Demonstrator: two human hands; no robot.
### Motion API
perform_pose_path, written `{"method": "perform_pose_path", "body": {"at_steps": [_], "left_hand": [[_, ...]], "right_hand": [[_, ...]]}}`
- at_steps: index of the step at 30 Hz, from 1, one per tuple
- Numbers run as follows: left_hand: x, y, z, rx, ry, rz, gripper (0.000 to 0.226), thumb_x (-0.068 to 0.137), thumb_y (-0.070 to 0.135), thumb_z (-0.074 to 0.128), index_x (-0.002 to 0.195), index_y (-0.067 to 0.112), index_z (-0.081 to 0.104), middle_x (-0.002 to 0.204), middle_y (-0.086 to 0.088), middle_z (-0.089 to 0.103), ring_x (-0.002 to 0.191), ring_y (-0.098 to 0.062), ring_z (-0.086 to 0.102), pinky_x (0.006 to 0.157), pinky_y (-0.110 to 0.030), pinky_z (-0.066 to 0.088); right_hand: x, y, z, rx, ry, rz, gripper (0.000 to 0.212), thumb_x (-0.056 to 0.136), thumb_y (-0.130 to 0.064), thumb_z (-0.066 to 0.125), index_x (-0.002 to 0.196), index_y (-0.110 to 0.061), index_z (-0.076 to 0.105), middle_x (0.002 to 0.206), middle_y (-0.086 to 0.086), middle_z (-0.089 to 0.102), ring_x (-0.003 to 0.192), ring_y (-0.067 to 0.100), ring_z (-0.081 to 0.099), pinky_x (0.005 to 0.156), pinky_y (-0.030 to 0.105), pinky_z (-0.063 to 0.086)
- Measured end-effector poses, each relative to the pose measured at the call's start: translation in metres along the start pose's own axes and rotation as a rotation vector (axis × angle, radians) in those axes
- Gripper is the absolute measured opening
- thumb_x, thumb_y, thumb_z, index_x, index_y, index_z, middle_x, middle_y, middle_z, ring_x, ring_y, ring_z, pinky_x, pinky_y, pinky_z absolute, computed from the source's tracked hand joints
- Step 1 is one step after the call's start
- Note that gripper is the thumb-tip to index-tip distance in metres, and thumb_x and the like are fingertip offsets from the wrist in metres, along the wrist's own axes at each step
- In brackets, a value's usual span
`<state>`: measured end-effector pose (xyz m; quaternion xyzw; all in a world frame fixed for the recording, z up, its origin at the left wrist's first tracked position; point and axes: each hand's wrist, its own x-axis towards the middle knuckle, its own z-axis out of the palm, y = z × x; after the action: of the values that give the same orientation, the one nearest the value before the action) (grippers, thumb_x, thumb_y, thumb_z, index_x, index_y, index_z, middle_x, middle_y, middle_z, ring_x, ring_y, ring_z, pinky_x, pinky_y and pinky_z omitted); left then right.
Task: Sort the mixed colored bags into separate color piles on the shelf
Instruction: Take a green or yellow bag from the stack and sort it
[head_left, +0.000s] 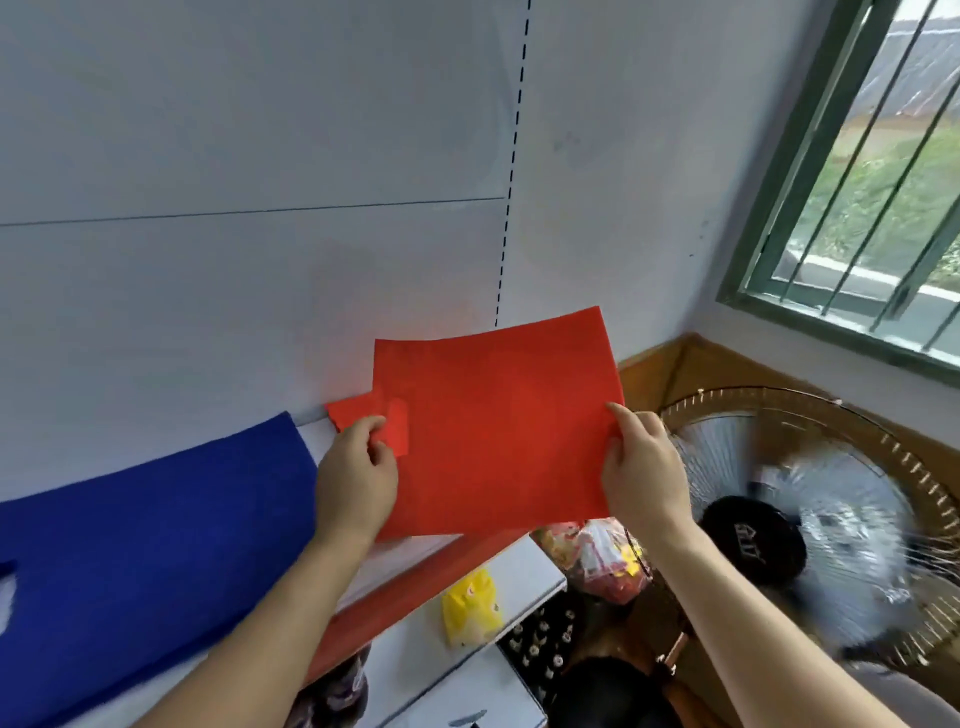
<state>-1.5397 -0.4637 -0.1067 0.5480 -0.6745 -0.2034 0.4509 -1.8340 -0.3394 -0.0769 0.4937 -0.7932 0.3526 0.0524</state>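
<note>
Head view: both hands up at the shelf (410, 564).
Left hand (356, 480): pinches red bag (493, 431), 9 o'clock edge.
Right hand (644, 467): grips 3 o'clock edge.
Progress: blue bags (145, 551) piled at 8 o'clock; red pile not yet laid.

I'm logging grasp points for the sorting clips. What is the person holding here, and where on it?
A red bag, held with both hands: the left hand pinches its left edge at the handle, and the right hand grips its right edge.

1. A plain room in a home: bare pale wall (260, 156), green-framed barred window (852, 182).
2. A standing fan (810, 519) beside a white shelf (452, 670) with household clutter.
</note>
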Motion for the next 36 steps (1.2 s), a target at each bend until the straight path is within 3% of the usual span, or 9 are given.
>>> {"method": "perform_pose_path", "body": {"at_steps": [4, 8, 11, 17, 22, 25, 28, 33, 36], "left_hand": [[0.011, -0.013, 0.006, 0.109, 0.033, -0.106, 0.036, 0.104, 0.016, 0.052, 0.137, 0.021, 0.066, 0.126, 0.002, 0.071, 0.101, -0.023, 0.07, 0.085, -0.043, 0.059], [0.014, -0.017, 0.014, 0.216, 0.109, -0.209, 0.035, 0.102, 0.017, 0.053, 0.132, 0.024, 0.069, 0.104, 0.014, 0.07, 0.076, -0.004, 0.064, 0.065, -0.03, 0.054], [0.011, -0.013, 0.022, 0.318, 0.122, -0.279, 0.036, 0.102, 0.018, 0.052, 0.134, 0.023, 0.069, 0.108, 0.007, 0.073, 0.072, -0.005, 0.064, 0.063, -0.035, 0.057], [0.004, -0.007, 0.037, 0.553, 0.099, -0.342, 0.036, 0.101, 0.019, 0.055, 0.135, 0.017, 0.066, 0.13, -0.003, 0.065, 0.105, -0.021, 0.064, 0.076, -0.035, 0.053], [0.0, -0.004, 0.042, 0.627, 0.111, -0.376, 0.03, 0.105, 0.033, 0.048, 0.112, 0.013, 0.071, 0.105, 0.0, 0.069, 0.088, -0.02, 0.06, 0.069, -0.042, 0.057], [-0.002, -0.004, 0.044, 0.657, 0.1, -0.401, 0.027, 0.104, 0.03, 0.051, 0.112, 0.014, 0.07, 0.104, 0.0, 0.072, 0.094, -0.023, 0.058, 0.07, -0.043, 0.056], [0.0, -0.002, 0.046, 0.682, 0.075, -0.435, 0.021, 0.102, 0.03, 0.051, 0.104, 0.017, 0.068, 0.095, 0.002, 0.07, 0.097, -0.027, 0.06, 0.069, -0.043, 0.056], [0.004, -0.002, 0.044, 0.704, 0.034, -0.452, 0.027, 0.103, 0.032, 0.052, 0.117, 0.017, 0.07, 0.089, 0.004, 0.07, 0.092, -0.022, 0.054, 0.065, -0.037, 0.05], [0.004, 0.001, 0.041, 0.687, 0.01, -0.454, 0.029, 0.102, 0.032, 0.052, 0.121, 0.016, 0.068, 0.079, 0.006, 0.066, 0.093, -0.023, 0.059, 0.068, -0.041, 0.056]], "right_hand": [[0.047, 0.001, 0.047, 0.011, -0.126, -0.13, 0.054, 0.1, -0.008, 0.046, 0.152, -0.019, 0.05, 0.132, 0.002, 0.058, 0.111, 0.029, 0.063, 0.093, 0.049, 0.057], [0.091, 0.008, 0.082, 0.052, -0.248, -0.233, 0.054, 0.1, -0.005, 0.046, 0.152, -0.015, 0.052, 0.136, 0.004, 0.058, 0.118, 0.03, 0.061, 0.097, 0.047, 0.055], [0.12, 0.013, 0.1, 0.058, -0.319, -0.31, 0.053, 0.1, -0.006, 0.044, 0.153, -0.014, 0.052, 0.136, 0.005, 0.059, 0.117, 0.03, 0.061, 0.097, 0.047, 0.055], [0.139, 0.02, 0.129, 0.026, -0.445, -0.395, 0.055, 0.098, -0.01, 0.049, 0.153, -0.012, 0.051, 0.136, 0.008, 0.059, 0.124, 0.033, 0.054, 0.103, 0.047, 0.05], [0.148, 0.027, 0.142, -0.007, -0.455, -0.382, 0.039, 0.098, -0.017, 0.052, 0.134, -0.008, 0.062, 0.126, 0.013, 0.065, 0.117, 0.036, 0.055, 0.1, 0.046, 0.049], [0.145, 0.031, 0.146, -0.01, -0.474, -0.381, 0.026, 0.101, -0.026, 0.052, 0.114, -0.008, 0.066, 0.119, 0.012, 0.066, 0.113, 0.037, 0.056, 0.097, 0.046, 0.049], [0.144, 0.03, 0.142, -0.023, -0.497, -0.416, 0.031, 0.102, -0.039, 0.049, 0.102, -0.012, 0.063, 0.116, 0.008, 0.065, 0.113, 0.035, 0.056, 0.095, 0.045, 0.05], [0.14, 0.027, 0.141, -0.174, -0.612, -0.487, 0.056, 0.103, -0.06, 0.04, 0.124, -0.012, 0.06, 0.134, 0.009, 0.057, 0.133, 0.032, 0.046, 0.113, 0.045, 0.041], [0.139, 0.025, 0.138, -0.183, -0.635, -0.484, 0.062, 0.104, -0.063, 0.036, 0.133, -0.012, 0.054, 0.14, 0.011, 0.052, 0.139, 0.034, 0.038, 0.118, 0.045, 0.036]]}}
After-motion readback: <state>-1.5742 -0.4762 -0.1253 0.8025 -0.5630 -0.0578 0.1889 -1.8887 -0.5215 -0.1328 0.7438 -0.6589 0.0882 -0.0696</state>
